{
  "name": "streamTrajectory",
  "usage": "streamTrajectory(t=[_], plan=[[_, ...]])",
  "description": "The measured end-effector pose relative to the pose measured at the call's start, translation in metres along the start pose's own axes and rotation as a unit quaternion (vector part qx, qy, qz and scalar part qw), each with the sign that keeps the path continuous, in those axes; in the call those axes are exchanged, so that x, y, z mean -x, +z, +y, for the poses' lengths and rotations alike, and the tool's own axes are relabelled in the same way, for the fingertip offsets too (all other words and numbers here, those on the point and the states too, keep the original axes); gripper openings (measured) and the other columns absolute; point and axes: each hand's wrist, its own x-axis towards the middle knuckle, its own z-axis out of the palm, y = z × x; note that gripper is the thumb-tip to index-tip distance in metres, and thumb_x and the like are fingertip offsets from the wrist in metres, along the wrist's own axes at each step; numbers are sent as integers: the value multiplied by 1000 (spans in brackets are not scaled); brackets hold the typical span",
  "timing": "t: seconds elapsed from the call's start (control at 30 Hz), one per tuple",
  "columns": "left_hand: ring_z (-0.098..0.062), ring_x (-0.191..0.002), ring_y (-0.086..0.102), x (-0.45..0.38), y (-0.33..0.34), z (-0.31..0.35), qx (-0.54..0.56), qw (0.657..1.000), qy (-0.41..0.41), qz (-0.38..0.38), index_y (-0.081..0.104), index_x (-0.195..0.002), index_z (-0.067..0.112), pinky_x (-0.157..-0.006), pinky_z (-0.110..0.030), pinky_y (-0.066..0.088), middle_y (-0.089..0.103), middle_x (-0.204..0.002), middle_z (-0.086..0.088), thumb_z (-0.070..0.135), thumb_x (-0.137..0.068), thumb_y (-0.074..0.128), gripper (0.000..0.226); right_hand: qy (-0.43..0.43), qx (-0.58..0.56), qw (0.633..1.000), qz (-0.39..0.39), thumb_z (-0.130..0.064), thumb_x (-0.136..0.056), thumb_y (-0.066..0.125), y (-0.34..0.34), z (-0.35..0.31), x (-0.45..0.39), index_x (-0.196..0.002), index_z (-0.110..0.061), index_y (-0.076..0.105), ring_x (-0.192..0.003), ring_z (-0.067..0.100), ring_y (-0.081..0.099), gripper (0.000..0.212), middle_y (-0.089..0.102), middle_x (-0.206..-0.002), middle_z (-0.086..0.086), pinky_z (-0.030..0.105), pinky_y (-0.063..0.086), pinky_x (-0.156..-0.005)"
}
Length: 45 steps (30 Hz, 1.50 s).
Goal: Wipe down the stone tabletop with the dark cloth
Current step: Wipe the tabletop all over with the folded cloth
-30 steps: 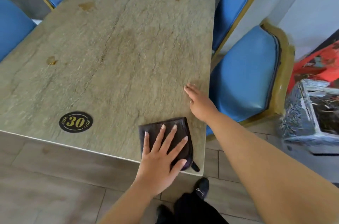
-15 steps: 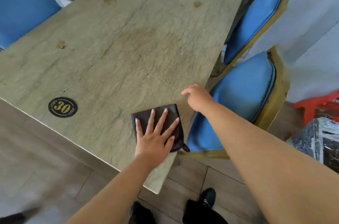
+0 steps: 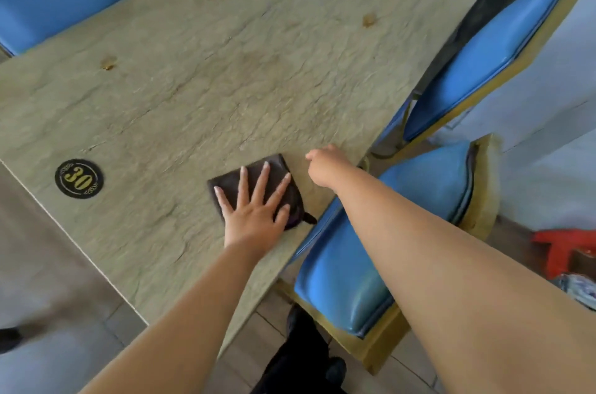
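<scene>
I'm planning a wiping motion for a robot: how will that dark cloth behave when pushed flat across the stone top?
The dark cloth is probably soft and floppy: it lies folded flat under the spread left hand. It looks thin and likely light. On the rough-veined stone tabletop it may drag and bunch rather than glide, so broad palm pressure seems wise.

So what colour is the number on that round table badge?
Gold on a black badge, seen in the head view.
</scene>
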Motion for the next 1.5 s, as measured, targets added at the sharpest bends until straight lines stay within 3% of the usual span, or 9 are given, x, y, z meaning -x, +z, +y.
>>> streamTrajectory(t=[0.23,0.37,0.53,0.67,0.83,0.97,1.1,1.37,1.5], plan=[[-25,-149,-7,31,8,-9,-41,974,224,3,2,-145,58,-110,-70,-2,-3,-161,17,59,-95,27,56,-23,36,998,-48,0,-96,35,-41,26,-35,-139,-34,46,-143,26,24,56,10,-160,4,34,33,-111],[-21,-147,-18,-30,-7,-17,-46,997,68,3,-10,-142,60,-110,-69,-8,-14,-159,20,63,-91,13,56,-46,59,996,-46,-8,-99,39,-56,42,-60,-128,-37,56,-136,28,35,45,25,-152,5,34,38,-107],[-27,-145,-26,-108,-20,33,39,989,-141,1,-14,-143,57,-105,-72,-13,-19,-160,13,56,-95,13,55,-107,70,991,-46,-22,-97,50,-82,68,-102,-137,-35,47,-147,26,12,42,9,-161,1,37,24,-115],[-29,-146,-22,-94,-3,101,-10,999,-38,17,-13,-145,54,-106,-73,-10,-16,-160,12,53,-93,11,57,-155,49,987,-17,-24,-95,54,-102,99,-135,-133,-44,48,-148,25,6,43,8,-161,-1,38,24,-114],[-32,-149,1,-75,-1,97,-85,986,141,-13,7,-149,51,-108,-74,7,4,-162,10,63,-87,38,70,-239,44,967,-72,-24,-96,54,-114,131,-153,-136,-55,38,-148,26,-10,53,-6,-161,-7,43,12,-119],[-18,-147,-20,-112,-17,84,-39,998,-42,-16,-9,-141,62,-111,-69,-2,-14,-158,22,73,-86,14,60,-287,52,951,-100,-24,-99,50,-120,150,-157,-143,-53,25,-146,20,-19,59,-17,-159,-11,39,2,-119],[-21,-144,-28,-170,-24,116,57,955,-290,-6,-16,-140,60,-108,-68,-16,-24,-156,19,69,-90,10,57,-302,54,947,-101,-23,-98,51,-117,152,-167,-143,-54,25,-146,22,-20,60,-20,-158,-12,39,3,-118],[-22,-143,-29,-148,-14,165,-22,999,-11,-34,-16,-143,56,-110,-68,-10,-24,-156,20,69,-88,-3,57,-366,28,927,-75,-26,-97,52,-125,165,-193,-153,-29,16,-148,11,-3,66,-2,-161,-12,30,12,-117],[-17,-144,-27,-167,-23,137,7,991,-131,-2,-14,-139,63,-110,-68,-11,-18,-157,24,74,-86,4,57,-416,35,909,1,-21,-99,47,-147,166,-210,-139,-26,49,-139,15,30,41,38,-150,-5,31,28,-111]])
